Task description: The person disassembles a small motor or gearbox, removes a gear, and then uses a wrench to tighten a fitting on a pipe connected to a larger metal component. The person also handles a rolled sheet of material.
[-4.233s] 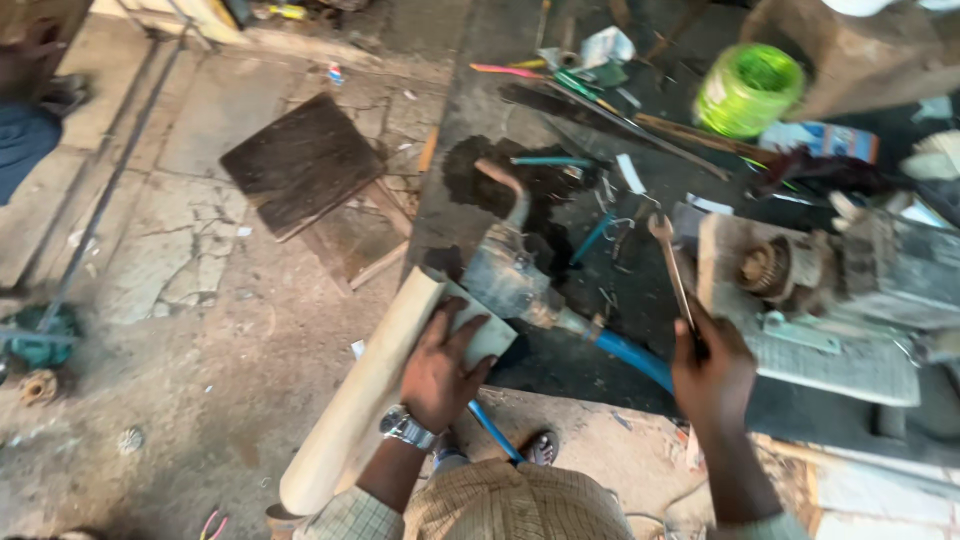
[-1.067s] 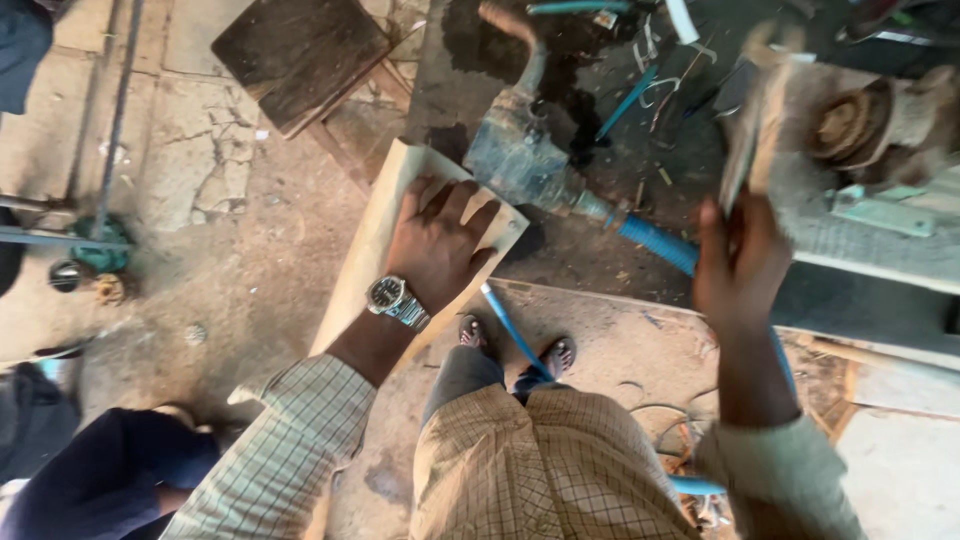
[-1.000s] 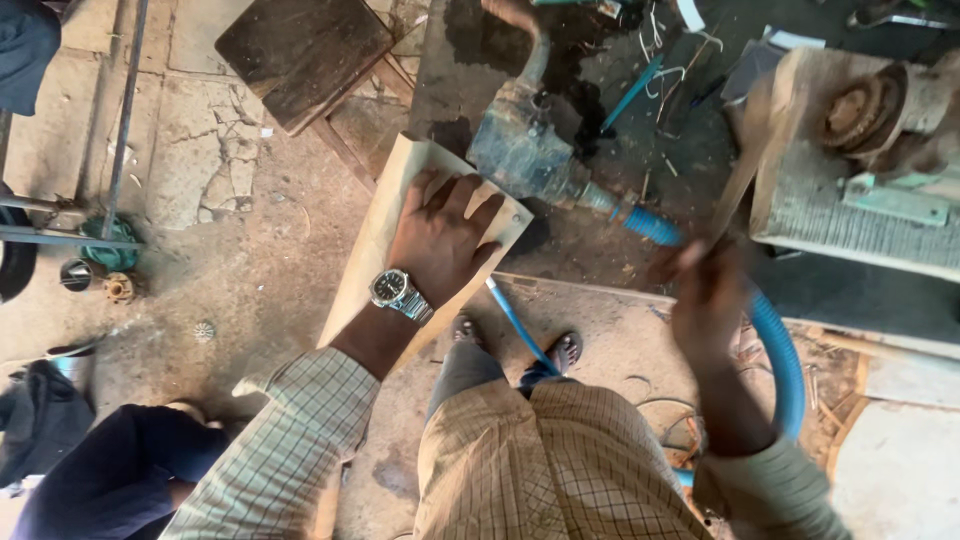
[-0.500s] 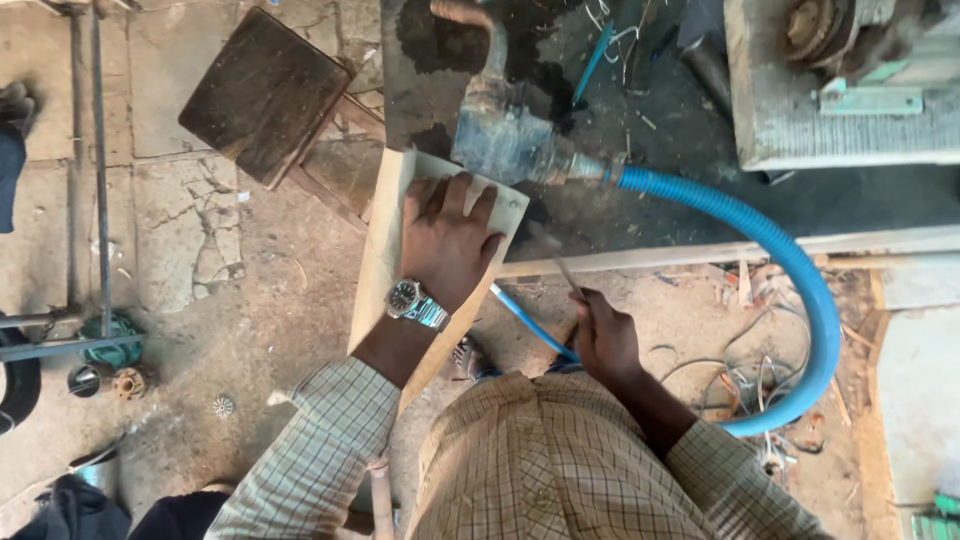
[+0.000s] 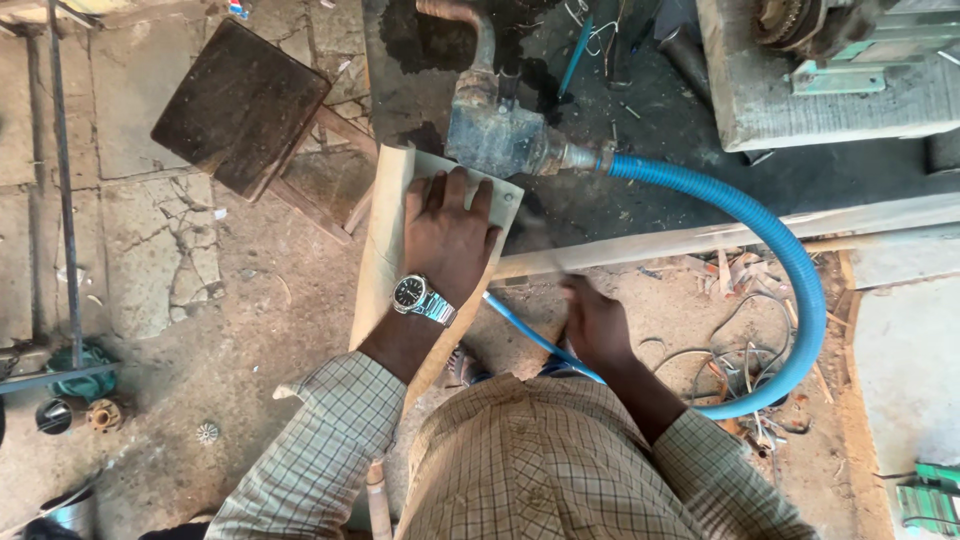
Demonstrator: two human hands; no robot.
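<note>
Left hand (image 5: 447, 232) lying flat, fingers spread, pressing down on pale wooden board (image 5: 388, 240) beside pump (image 5: 497, 135). Right hand (image 5: 592, 325) blurring near bench edge; grip unclear. Blue hose (image 5: 790, 270) curling alongside.

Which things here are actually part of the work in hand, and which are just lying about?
In use:
left hand, pressed flat on the pale wooden board
right hand, blurred beside the board's edge; whether it holds a tool cannot be told

Lying about:
blue hose
dark wooden stool
loose wires on the ground
metal pump
</note>
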